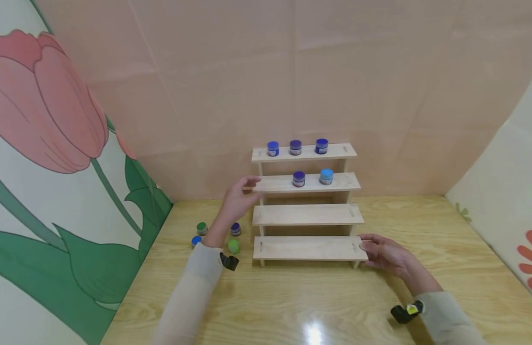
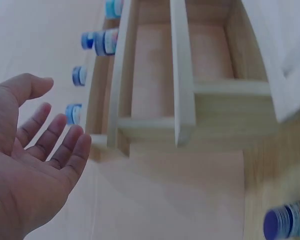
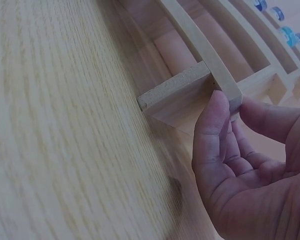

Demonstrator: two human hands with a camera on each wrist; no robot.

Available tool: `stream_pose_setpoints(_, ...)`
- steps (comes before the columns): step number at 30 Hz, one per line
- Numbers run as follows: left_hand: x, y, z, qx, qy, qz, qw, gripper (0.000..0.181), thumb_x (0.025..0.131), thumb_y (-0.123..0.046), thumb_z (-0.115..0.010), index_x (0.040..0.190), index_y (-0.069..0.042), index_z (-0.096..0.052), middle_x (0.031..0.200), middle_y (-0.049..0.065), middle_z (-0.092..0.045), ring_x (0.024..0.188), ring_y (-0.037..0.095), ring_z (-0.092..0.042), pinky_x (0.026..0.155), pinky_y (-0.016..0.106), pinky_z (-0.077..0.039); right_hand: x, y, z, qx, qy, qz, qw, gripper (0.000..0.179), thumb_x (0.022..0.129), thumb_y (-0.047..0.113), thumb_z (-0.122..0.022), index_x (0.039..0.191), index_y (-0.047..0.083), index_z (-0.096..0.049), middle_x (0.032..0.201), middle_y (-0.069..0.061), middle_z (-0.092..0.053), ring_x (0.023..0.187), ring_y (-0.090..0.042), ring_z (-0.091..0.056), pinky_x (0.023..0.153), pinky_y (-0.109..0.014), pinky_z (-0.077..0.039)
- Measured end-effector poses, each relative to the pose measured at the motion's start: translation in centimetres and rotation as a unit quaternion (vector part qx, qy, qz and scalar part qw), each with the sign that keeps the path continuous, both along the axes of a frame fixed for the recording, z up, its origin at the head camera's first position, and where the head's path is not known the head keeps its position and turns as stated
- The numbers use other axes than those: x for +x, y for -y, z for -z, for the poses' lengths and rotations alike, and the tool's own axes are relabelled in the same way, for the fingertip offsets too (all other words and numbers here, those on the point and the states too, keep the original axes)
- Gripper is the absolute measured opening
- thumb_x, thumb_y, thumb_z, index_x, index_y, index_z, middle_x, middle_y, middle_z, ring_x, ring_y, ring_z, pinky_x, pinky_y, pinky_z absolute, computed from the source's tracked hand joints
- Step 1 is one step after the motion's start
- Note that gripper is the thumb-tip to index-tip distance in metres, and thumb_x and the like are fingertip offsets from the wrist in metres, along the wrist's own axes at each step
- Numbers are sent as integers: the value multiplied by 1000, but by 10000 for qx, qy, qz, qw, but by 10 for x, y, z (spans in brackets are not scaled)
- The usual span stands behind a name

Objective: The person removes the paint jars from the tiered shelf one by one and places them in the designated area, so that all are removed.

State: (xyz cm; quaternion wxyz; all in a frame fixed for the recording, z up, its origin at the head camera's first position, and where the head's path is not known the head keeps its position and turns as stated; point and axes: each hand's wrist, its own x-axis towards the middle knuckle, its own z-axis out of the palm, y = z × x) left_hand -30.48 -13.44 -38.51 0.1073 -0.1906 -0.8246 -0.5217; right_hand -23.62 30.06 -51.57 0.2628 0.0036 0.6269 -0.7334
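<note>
A pale wooden tiered stand stands on the table. Three small blue and purple paint jars sit on its top step. The second step holds a purple paint jar and a light-blue one. Beside the left end of that second step is my left hand, fingers loosely bent and nothing in them; the left wrist view shows its empty palm. At the lowest step's right end, my right hand pinches the board's corner between thumb and fingers, as the right wrist view shows.
Left of the stand, several paint jars lie around my left forearm: a green one, a blue one, a dark-blue one and a light-green one. A pinkish backdrop rises behind the table.
</note>
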Motion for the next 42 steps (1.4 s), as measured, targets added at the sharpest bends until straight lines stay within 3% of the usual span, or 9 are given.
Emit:
stream_pose_setpoints(10,-14,-32,-13,-95,282,97,9995,40,94,-18,-73,130,-7,-60,130,12,-63,122,28,-58,105,46,-52,1,0,0,65,1,38,10000,20,105,14,-56,122,24,-56,103,4,-71,92,-11,-69,76,-28,-60)
stream_pose_setpoints(21,-35,-60,-10,-276,435,361,9980,45,96,-17,-70,137,-3,-57,138,20,-58,126,32,-56,105,42,-52,1,-2,1,5,-12,28,10000,20,105,13,-55,122,23,-56,102,3,-71,91,-12,-69,75,-28,-60)
stream_pose_setpoints(27,-42,-72,-11,-457,568,326,9968,45,97,-20,-70,138,-7,-58,140,13,-58,129,31,-56,105,35,-52,1,-1,0,-3,-1,22,10000,22,105,12,-55,125,20,-54,104,2,-70,91,-13,-69,76,-28,-60)
stream_pose_setpoints(30,-45,-77,-13,-452,669,330,9962,46,96,-21,-71,138,-9,-58,140,10,-59,128,29,-57,102,37,-54,1,-1,0,24,-4,19,10000,22,105,12,-54,126,20,-54,104,2,-70,91,-13,-69,76,-28,-60)
stream_pose_setpoints(34,-49,-84,-13,-402,773,438,9952,49,95,-21,-73,139,-8,-58,139,11,-60,126,29,-59,98,39,-56,1,-1,-1,77,2,34,10000,23,105,13,-55,128,19,-53,104,2,-70,92,-13,-69,76,-29,-60)
stream_pose_setpoints(42,-59,-92,-11,-577,807,528,9937,55,92,-18,-76,141,-5,-55,137,10,-61,126,27,-58,104,37,-52,0,0,-1,166,9,75,9998,28,105,14,-56,132,16,-51,105,2,-69,93,-13,-68,77,-29,-61)
